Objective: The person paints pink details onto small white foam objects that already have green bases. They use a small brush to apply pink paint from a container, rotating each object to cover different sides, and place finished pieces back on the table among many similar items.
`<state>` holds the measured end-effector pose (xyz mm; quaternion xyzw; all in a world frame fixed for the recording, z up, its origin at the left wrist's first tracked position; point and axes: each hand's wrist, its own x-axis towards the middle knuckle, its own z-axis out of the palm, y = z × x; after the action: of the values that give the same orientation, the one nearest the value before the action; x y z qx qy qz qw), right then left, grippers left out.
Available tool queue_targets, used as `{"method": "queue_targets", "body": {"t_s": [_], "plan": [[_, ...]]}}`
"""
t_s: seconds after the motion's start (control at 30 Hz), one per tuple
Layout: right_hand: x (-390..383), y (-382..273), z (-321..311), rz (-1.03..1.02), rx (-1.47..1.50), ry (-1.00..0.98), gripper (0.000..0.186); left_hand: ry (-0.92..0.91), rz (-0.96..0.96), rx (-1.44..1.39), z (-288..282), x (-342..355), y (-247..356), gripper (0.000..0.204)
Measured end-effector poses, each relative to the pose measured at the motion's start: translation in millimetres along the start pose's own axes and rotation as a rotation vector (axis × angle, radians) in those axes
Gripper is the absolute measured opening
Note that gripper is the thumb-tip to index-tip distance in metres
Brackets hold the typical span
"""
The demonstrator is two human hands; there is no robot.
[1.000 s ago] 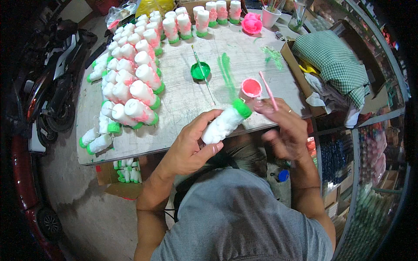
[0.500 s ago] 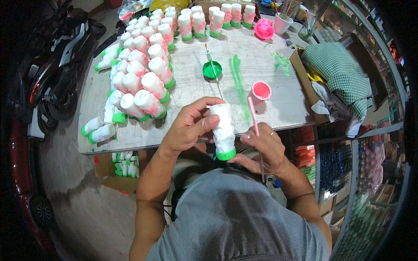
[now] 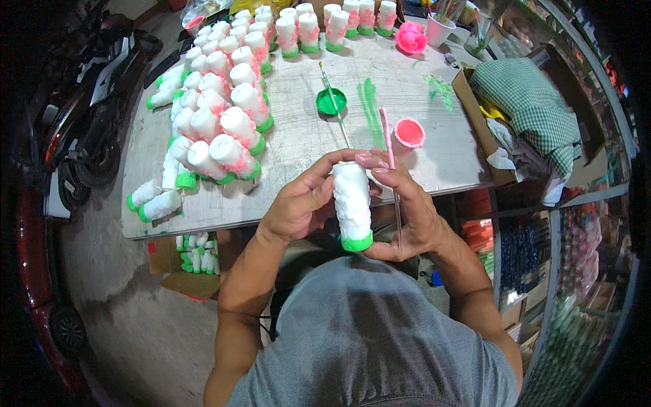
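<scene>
A white pillar candle (image 3: pixel 352 203) with raised relief and a green base band stands between my hands, above the table's front edge. My left hand (image 3: pixel 302 200) grips it from the left side, with fingers across its top. Closed around a pink-tipped paintbrush (image 3: pixel 387 139), my right hand (image 3: pixel 411 210) also steadies the candle: its fingertips are at the top and its thumb by the green base. A cup of pink paint (image 3: pixel 409 133) sits just beyond the right hand. Farther off, a second brush (image 3: pixel 331 91) rests across a small dish of green paint (image 3: pixel 329 106).
Many candles with pink relief and green bases (image 3: pixel 237 122) crowd the table's left and back. A pink flower-shaped object (image 3: pixel 411 37) and a white cup of brushes (image 3: pixel 439 30) stand at the back right. A cardboard box with checked cloth (image 3: pixel 525 105) is at right; another box (image 3: pixel 169 264) sits below.
My right hand has risen to the candle's top, and the brush has become more upright. The candle now stands straighter, slightly farther right.
</scene>
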<state>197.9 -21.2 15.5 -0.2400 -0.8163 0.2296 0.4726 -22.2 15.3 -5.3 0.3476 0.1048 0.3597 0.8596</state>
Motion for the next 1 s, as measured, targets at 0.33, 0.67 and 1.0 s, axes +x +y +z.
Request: {"method": "queue_targets", "body": {"t_s": [0.33, 0.67, 1.0], "plan": [[18.4, -16.0, -16.8, -0.019, -0.225, -0.063, 0.099, -0.006, 0.002, 0.187, 13.7, -12.3, -10.6, 0.079], [14.7, -5.4, -14.9, -0.040, -0.127, -0.069, 0.093, -0.134, -0.079, 0.055, 5.7, -14.1, -9.0, 0.089], [23.3, -10.9, -32.8, 0.030, -0.288, -0.194, 0.099, -0.032, 0.515, 1.475, 14.5, -9.4, 10.0, 0.140]]}}
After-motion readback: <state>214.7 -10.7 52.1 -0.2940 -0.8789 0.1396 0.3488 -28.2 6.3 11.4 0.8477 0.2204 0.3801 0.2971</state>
